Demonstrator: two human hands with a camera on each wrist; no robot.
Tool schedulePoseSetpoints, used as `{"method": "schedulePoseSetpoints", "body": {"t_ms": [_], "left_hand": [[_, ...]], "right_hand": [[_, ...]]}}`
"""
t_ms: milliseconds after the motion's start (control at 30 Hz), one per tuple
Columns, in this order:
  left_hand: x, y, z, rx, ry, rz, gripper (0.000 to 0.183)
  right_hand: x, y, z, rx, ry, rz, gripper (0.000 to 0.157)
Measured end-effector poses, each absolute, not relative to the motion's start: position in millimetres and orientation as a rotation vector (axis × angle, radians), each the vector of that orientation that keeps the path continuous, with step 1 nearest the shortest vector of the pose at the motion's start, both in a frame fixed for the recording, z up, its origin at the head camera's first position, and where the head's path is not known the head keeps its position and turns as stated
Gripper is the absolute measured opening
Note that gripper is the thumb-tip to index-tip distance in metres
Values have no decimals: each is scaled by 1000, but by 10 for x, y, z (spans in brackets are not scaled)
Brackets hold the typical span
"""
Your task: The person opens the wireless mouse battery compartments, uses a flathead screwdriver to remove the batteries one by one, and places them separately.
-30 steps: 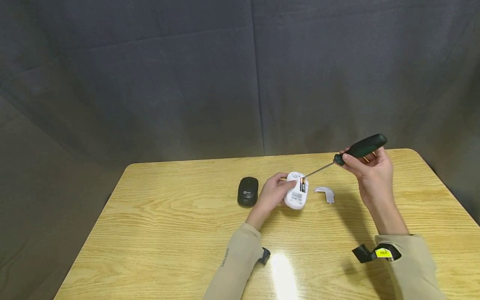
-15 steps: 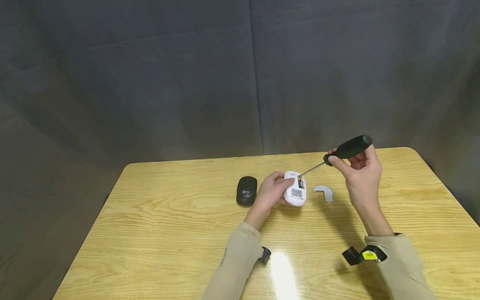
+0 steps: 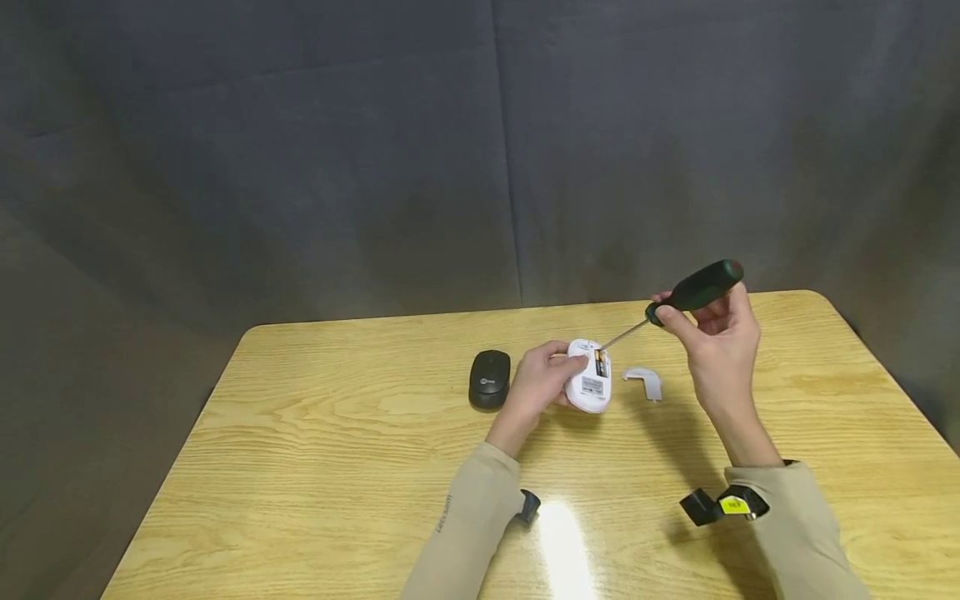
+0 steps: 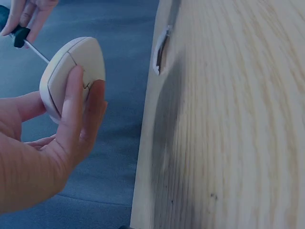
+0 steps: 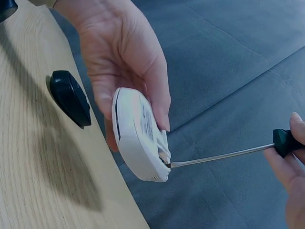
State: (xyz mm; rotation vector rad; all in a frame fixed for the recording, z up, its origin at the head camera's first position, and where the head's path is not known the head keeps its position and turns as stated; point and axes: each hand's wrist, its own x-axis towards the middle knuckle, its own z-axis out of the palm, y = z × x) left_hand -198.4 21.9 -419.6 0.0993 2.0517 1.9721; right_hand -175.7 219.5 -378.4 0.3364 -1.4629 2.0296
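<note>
White mouse [image 3: 589, 373] is clamped in the person's left grip [image 3: 542, 377], lifted clear of the surface [image 3: 337, 433] and turned so that its tilted underside faces up. The thumb of that grip presses on the underside, and the left wrist view shows two fingers laid against the rounded top shell. Just beyond the thumb tip, in an uncovered slot, sits a battery [image 3: 602, 363], with a printed label [image 3: 592, 386] nearer the person. To the right of this grip, the right grip [image 3: 718, 346] is closed around a screwdriver [image 3: 697, 287], the fingers and thumb pinching the front of its dark green handle while the thick end points up and away to the right. The metal shaft slants down leftward from the right grip, and its tip is at the far end of the slot; whether it touches the battery cannot be told. Between the two grips, lower down, a curved white piece [image 3: 652, 382] lies on the surface just beside the held mouse. Near the left grip, on its left, a black mouse [image 3: 489, 379] rests on the surface. Beyond both grips hangs a dark cloth [image 3: 300, 183].
</note>
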Motion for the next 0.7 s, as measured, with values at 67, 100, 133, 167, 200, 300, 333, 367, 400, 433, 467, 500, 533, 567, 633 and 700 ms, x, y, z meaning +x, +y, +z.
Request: {"method": "schedulePoseSetpoints", "body": {"t_ms": [67, 100, 133, 167, 200, 300, 333, 367, 400, 433, 467, 500, 533, 567, 633, 700], "left_hand": [[-1985, 200, -4196, 86, 2018, 1988, 36], [-1989, 192, -4200, 77, 2004, 1997, 35], [-1994, 180, -4205, 66, 1996, 2006, 35], [-1999, 170, -4211, 59, 1991, 2016, 35], [-2005, 161, -4216, 56, 1990, 2022, 34], [-2017, 144, -4228, 60, 1992, 2039, 36], [-2020, 142, -4230, 66, 1998, 2041, 36], [-2021, 141, -4231, 73, 2007, 2039, 37], [-2020, 144, -4232, 78, 2014, 2041, 37], [-2020, 149, -4232, 76, 2014, 2047, 37], [-2019, 154, -4229, 75, 2021, 2048, 37], [-2018, 158, -4225, 75, 2032, 2048, 37], [-2017, 161, -4220, 72, 2042, 2048, 37], [-2014, 164, -4214, 68, 2051, 2044, 37], [-2011, 180, -4205, 56, 2070, 2038, 37], [-2007, 195, -4187, 45, 2085, 2051, 37]], "right_hand": [[-1764, 2177, -3790, 354, -1445, 2057, 41], [-1769, 2168, -3793, 358, -1440, 2071, 40], [-1778, 2158, -3797, 355, -1438, 2084, 39], [-1785, 2149, -3802, 344, -1432, 2100, 38], [-1793, 2143, -3807, 321, -1422, 2118, 37], [-1808, 2145, -3820, 227, -1342, 2188, 35], [-1811, 2151, -3824, 194, -1301, 2218, 34], [-1813, 2158, -3825, 169, -1253, 2252, 35], [-1813, 2167, -3825, 149, -1214, 2273, 35], [-1814, 2176, -3824, 136, -1186, 2284, 36], [-1813, 2181, -3824, 132, -1164, 2290, 36], [-1813, 2181, -3821, 135, -1148, 2293, 36], [-1812, 2176, -3820, 146, -1131, 2296, 37], [-1811, 2167, -3818, 162, -1130, 2285, 37], [-1802, 2146, -3811, 206, -1165, 2237, 37], [-1794, 2126, -3805, 264, -1262, 2146, 37]]}}
